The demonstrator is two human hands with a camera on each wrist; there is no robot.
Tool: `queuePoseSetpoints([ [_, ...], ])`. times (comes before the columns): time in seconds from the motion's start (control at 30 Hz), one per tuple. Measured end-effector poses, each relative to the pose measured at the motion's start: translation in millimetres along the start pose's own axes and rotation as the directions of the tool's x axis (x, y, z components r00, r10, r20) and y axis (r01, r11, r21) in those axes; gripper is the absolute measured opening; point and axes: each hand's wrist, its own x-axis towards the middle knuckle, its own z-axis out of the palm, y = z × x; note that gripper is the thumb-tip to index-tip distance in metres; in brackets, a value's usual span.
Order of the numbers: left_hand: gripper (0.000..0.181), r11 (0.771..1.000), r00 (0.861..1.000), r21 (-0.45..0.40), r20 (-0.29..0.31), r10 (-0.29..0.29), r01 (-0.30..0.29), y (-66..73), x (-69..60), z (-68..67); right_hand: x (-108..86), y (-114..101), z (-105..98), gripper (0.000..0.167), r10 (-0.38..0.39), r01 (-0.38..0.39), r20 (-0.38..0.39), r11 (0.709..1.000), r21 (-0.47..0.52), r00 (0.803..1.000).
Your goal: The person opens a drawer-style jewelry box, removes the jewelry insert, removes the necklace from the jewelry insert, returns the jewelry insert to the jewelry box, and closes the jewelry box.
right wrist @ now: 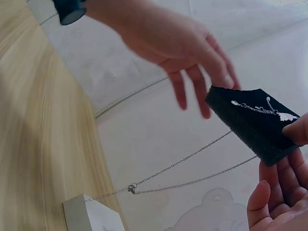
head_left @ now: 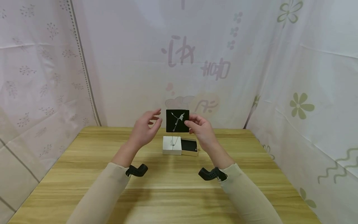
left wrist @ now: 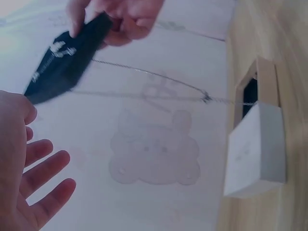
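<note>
One black foam pad [head_left: 181, 125] stands upright between your hands, its face turned toward you. Your right hand [head_left: 203, 129] pinches it at its right edge: the thumb presses the front beside a silver pendant [head_left: 181, 117], and the fingers lie behind. Your left hand [head_left: 145, 129] is loosely spread, thumb apart from the fingers, just beside the pad's left edge; the head view shows you a slight gap there.

Across the pad's face, between your two thumbs, runs a short silver strand [right wrist: 255, 109]. Lower than your hands, a long silver chain [right wrist: 132, 188] hangs from the pad in two lines that meet at a small ring [left wrist: 207, 96], with a single length trailing on from it. Whether that length touches the box, you cannot tell.

Below your hands, on the bench [head_left: 173, 189], lies a white box cover [head_left: 167, 150]; a brown-walled tray [head_left: 190, 153] with a dark inside sticks out of it on your right hand's side. Behind your hands, each wrist carries a black device [head_left: 137, 170] at the cuff of a beige sleeve [head_left: 103, 189]. Beyond your hands hangs a pale patterned curtain [head_left: 126, 77].
</note>
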Motion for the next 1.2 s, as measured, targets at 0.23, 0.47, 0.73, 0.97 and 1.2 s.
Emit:
queuePoseSetpoints([
  [0.23, 0.045, 0.990, 0.991, 0.070, -0.042, 0.130, -0.126, 17.3, 7.2, -2.0, -0.4, 1, 0, 0.010, 0.009, -0.009, -0.006, 1.000, -0.002, 1.000],
  [0.47, 0.045, 0.922, 0.938, 0.226, -0.078, 0.338, -0.314, 33.5, 14.8, 3.5, -0.3, 2, -1, 0.010, 0.003, -0.003, 0.008, 1.000, -0.020, 1.000],
  [0.73, 0.042, 0.826, 0.896, 0.392, -0.008, 0.443, -0.405, 47.6, 20.0, 12.0, 0.8, 6, 0, 0.009, 0.002, -0.002, 0.020, 1.000, -0.029, 1.000],
  [0.97, 0.038, 0.808, 0.884, 0.405, 0.002, 0.467, -0.428, 54.0, 20.6, 21.3, -0.1, 7, 1, 0.010, -0.001, 0.002, 0.039, 1.000, -0.021, 0.999],
  [1.2, 0.037, 0.804, 0.892, 0.430, 0.009, 0.451, -0.411, 57.0, 20.3, 28.3, -1.1, 6, 2, 0.006, -0.004, 0.005, 0.035, 1.000, -0.012, 0.999],
])
